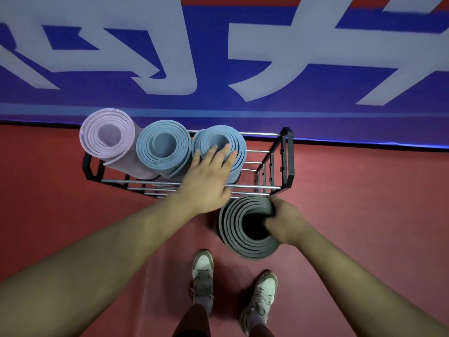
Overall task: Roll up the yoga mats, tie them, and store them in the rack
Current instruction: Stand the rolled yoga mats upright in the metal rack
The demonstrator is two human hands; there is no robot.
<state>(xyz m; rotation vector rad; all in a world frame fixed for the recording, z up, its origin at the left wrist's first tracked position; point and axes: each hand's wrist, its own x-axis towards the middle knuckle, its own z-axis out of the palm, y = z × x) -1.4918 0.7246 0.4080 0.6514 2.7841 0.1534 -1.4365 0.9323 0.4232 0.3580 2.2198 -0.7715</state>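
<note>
Grey mat (229, 228) in curled right hand (284, 220); left hand (206, 181) flat

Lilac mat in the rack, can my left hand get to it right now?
Probably yes: the left hand rests open on a blue mat two rolls over, and the lilac mat stands uncovered.

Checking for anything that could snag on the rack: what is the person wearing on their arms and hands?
Nothing worn shows. The left hand and right hand have no gloves or rings, the wrists carry no watch or band, and no sleeve appears up to the picture's edge.
</note>
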